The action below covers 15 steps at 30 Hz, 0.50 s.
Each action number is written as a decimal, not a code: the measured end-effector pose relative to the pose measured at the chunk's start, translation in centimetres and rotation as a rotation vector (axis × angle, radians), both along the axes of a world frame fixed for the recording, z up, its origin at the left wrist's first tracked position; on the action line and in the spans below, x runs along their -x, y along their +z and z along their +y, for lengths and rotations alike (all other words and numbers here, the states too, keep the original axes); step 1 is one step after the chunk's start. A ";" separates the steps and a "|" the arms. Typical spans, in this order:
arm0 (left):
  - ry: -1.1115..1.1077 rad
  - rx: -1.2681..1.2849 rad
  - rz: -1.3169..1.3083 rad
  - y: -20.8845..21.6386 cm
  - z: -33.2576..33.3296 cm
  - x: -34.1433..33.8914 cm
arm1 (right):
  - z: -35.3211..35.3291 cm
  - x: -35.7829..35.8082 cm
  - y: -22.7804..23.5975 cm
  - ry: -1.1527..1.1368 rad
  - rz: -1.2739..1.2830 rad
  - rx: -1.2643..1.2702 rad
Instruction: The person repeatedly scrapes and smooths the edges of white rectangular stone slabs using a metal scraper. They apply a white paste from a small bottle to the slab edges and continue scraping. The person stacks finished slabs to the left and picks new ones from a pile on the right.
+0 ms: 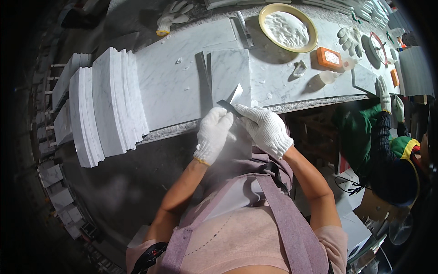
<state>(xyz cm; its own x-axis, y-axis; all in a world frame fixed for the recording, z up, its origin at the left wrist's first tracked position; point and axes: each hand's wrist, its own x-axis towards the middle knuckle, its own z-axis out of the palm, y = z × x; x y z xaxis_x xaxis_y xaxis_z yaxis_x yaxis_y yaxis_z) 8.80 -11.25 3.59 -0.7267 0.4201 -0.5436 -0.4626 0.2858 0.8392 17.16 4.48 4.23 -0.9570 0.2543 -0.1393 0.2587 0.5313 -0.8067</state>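
Far left: marble slabs (pixel 116 100) are stacked on edge, side by side, beside the table (pixel 315 103). A glove (pixel 175 17) is left beyond the far edge of a large sheet (pixel 166 68), pale with grey veins; small white chips are scattered on the sheet.

Centre: the left hand (pixel 213 133), gloved in white knit with a yellow cuff, is held at the table's near edge. Its fingers are curled; whether anything is gripped in them cannot be told. A narrow tile (pixel 229 66) is laid beyond the hands. A dark strip (pixel 224 105) is held up over the tile's near end, between the hands; a bright pointed piece (pixel 236 94) is seen just above it. Whether the two are joined cannot be told. The strip's near end is gripped by the right hand (pixel 269 130), also gloved, between fingers and thumb.

Right: a yellow bowl (pixel 312 36) is filled with white powder (pixel 285 28). Beside it are placed an orange box (pixel 322 57), a translucent cup (pixel 327 77) and a spare glove (pixel 350 40). Far right, a co-worker's gloved hand (pixel 384 95) is held against the table's edge
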 end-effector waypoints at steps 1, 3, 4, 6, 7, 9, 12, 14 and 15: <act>-0.008 0.028 0.032 0.0 0.0 -0.1 | 0.6 -0.3 0.5 0.043 -0.006 -0.029; 0.001 0.003 -0.004 0.1 -0.1 -0.3 | 1.6 -0.3 1.1 -0.105 -0.103 0.129; 0.007 -0.003 -0.017 0.2 -0.1 -0.4 | 1.9 -0.2 1.2 -0.203 -0.181 0.205; 0.037 0.002 -0.005 0.2 -0.2 -0.5 | 1.8 -0.5 1.2 -0.185 -0.083 0.144; 0.041 -0.015 0.011 0.3 -0.2 -0.4 | 1.3 -0.5 1.1 -0.159 -0.082 0.092; 0.066 -0.051 0.006 0.3 -0.2 -0.3 | 0.1 -1.3 0.5 -0.036 -0.056 0.144; 0.090 -0.050 -0.014 0.2 -0.4 -0.2 | -1.4 -1.2 -0.6 -0.093 0.140 -0.008; 0.106 -0.037 -0.037 0.1 -0.6 -0.3 | -1.4 -1.1 -0.7 -0.363 -0.055 0.311; 0.110 -0.042 -0.049 0.1 -0.6 -0.3 | -1.6 -1.1 -0.5 -0.374 -0.002 0.253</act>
<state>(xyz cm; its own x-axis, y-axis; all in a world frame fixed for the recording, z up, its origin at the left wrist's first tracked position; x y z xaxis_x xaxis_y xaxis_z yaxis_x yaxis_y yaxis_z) 9.05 -11.81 3.67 -0.7424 0.3624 -0.5635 -0.5304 0.1959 0.8248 18.27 2.83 3.70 -0.8055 0.5402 -0.2436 0.3970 0.1868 -0.8986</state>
